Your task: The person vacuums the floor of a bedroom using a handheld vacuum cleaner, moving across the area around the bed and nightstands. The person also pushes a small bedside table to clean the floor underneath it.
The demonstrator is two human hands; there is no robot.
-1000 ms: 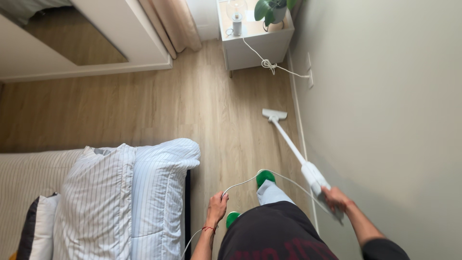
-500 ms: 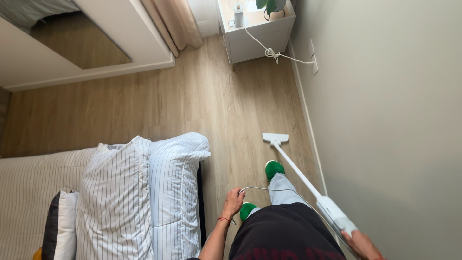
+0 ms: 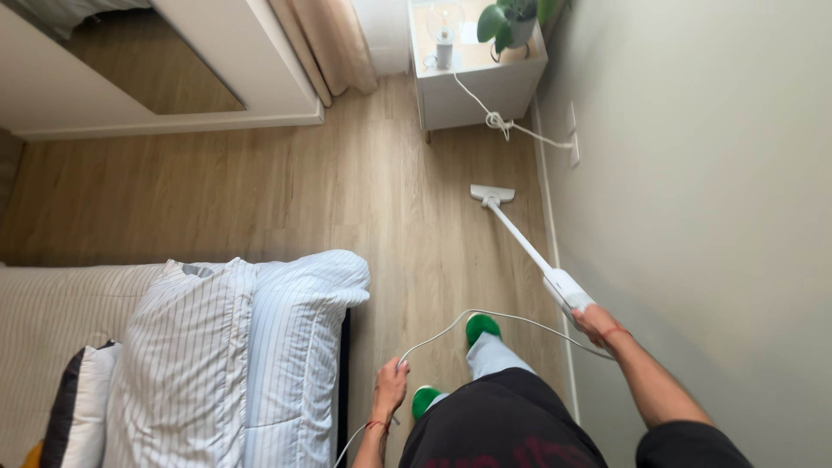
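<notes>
- Here the right hand is closed around the handle end of a white corded stick vacuum, with the arm stretched forward along the wall.
- The wand of this vacuum runs away from the hand, and its flat white floor head lies on the wooden floor, near the baseboard and a little before the white nightstand.
- The left hand is closed on the white power cord; it holds the cord up beside the bed edge, and the cord arcs over a green slipper toward the vacuum body.
- The second green slipper stands just beside the left hand.
- As a judgement: the cleaning seems to be in the middle. The head now works the strip of floor between bed and wall; the wide floor toward the wardrobe and curtain may remain, but no dust shows, so I cannot tell which parts are done.
- On the bed corner lie striped pillows and a dark-edged cushion.
- On the nightstand stand a small lamp and a potted plant; a knotted white cable goes to a wall socket.
- No packages, labels or signs are visible; only blurred dark red print on the black shirt.
</notes>
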